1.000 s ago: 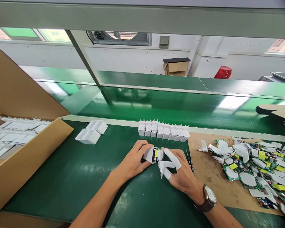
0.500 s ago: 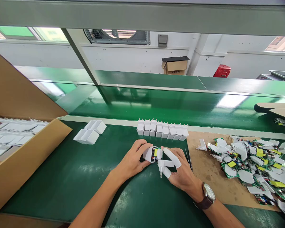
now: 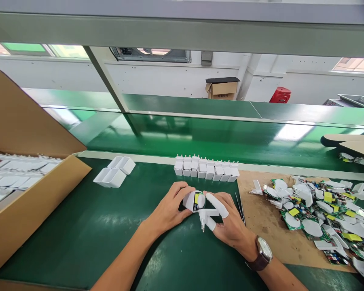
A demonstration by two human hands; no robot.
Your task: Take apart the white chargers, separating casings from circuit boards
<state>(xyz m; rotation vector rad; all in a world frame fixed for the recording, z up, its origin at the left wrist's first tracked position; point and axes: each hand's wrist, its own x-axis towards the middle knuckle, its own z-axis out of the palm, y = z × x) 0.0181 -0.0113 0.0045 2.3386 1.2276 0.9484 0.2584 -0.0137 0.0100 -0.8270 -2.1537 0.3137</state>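
Note:
My left hand [image 3: 169,208] is closed around a white charger housing [image 3: 188,201], its thumb and fingers on opposite sides. Out of the housing's open end shows a circuit board [image 3: 197,198] with yellow tape and a white round pad. My right hand [image 3: 235,224], with white finger cots on some fingers, pinches the board's outer end. A white plug cover [image 3: 209,212] with its pins pointing down hangs from this end, beside the right fingers. How deep the board sits in the housing is hidden.
Beyond my hands stands a row of white chargers [image 3: 206,169]. White empty housings [image 3: 112,176] lie left, near a cardboard box [image 3: 48,198] of white parts. On the right, a brown sheet [image 3: 256,238] bears piled circuit boards [image 3: 312,226]; tweezers [image 3: 240,208] lie at its edge.
The view has tilted up slightly. Both hands keep their grip on the housing and board, which have shifted only a little; the plug cover sits slightly closer to the housing.

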